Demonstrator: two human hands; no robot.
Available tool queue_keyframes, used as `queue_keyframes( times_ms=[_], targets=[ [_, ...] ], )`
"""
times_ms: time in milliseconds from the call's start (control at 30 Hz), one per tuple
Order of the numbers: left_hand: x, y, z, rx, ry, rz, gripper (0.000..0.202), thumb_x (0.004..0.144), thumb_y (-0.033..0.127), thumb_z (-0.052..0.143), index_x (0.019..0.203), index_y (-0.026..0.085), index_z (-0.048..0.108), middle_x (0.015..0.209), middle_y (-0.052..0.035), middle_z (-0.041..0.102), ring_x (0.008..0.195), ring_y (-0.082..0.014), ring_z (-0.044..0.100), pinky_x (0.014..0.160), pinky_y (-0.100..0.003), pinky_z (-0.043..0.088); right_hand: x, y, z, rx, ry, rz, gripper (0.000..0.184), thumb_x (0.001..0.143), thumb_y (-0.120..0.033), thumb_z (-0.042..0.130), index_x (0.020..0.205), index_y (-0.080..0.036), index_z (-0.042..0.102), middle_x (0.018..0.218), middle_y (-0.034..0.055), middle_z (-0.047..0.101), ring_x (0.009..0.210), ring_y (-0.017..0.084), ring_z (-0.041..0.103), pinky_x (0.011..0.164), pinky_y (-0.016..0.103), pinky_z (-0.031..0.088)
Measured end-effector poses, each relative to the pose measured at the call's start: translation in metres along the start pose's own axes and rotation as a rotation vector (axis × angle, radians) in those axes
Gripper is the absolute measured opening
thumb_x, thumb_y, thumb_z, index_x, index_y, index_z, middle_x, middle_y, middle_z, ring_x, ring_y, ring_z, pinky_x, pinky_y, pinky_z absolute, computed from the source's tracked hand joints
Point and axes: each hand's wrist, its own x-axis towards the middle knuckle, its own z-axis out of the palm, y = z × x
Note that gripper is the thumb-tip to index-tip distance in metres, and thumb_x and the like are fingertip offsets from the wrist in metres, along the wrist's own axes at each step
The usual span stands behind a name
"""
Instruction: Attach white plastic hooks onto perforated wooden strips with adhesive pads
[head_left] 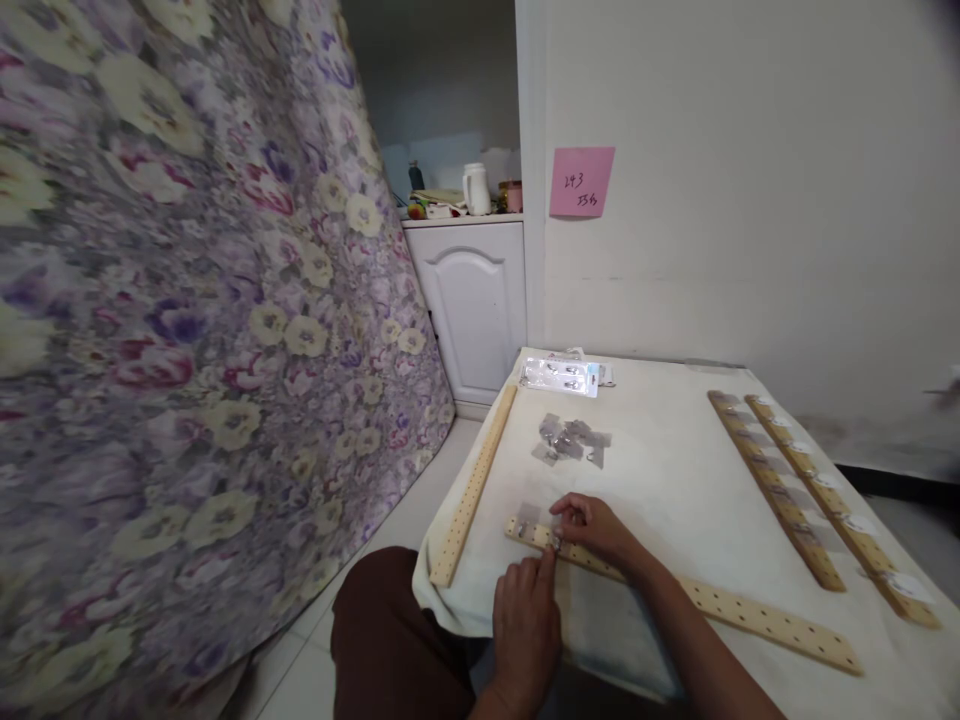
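Observation:
A narrow pale wooden strip with rows of holes point(757, 615) lies slanted across the near part of the table. At its left end my left hand point(525, 620) has its index fingertip down on a small shiny piece point(556, 543), with the other fingers curled. Just above, my right hand point(592, 527) bends over the strip, thumb and fingertips pinched together; what they hold is too small to make out. Beside them, a small clear plastic square with a metal bit point(527, 518) sits on the strip's end. Beyond lies a pile of similar clear squares point(568, 440).
Another holed strip point(476, 485) lies along the table's left edge. To the right are two strips point(776, 490) bearing clear squares and white tags. A clear blister package point(559, 376) rests at the back of the cloth-covered table point(660, 440). A floral curtain point(225, 300) hangs left.

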Motion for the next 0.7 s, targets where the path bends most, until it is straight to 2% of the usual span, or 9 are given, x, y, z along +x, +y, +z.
queue_keyframes(
  times_ms=[167, 700],
  targets=[
    [0.0005, 0.0004, 0.0003, 0.033, -0.007, -0.014, 0.060, 0.076, 0.005, 0.050, 0.133, 0.024, 0.044, 0.097, -0.0033, 0.055, 0.088, -0.0192, 0.047, 0.078, -0.033, 0.036, -0.0004, -0.0003, 0.0003, 0.005, 0.002, -0.014, 0.031, 0.062, -0.022, 0.069, 0.092, -0.016, 0.067, 0.070, -0.0024, 0.057, 0.060, 0.011, 0.048, 0.057, 0.024, 0.037],
    [0.0006, 0.0000, -0.0017, -0.027, -0.028, -0.009, 0.063, 0.075, 0.004, 0.049, 0.134, 0.023, 0.041, 0.099, -0.0034, 0.055, 0.089, -0.0193, 0.046, 0.081, -0.033, 0.035, 0.0047, 0.0034, 0.0021, 0.071, 0.020, 0.032, 0.033, 0.057, -0.016, 0.071, 0.090, -0.017, 0.066, 0.072, -0.0033, 0.058, 0.061, 0.010, 0.049, 0.057, 0.023, 0.038]
  ],
)
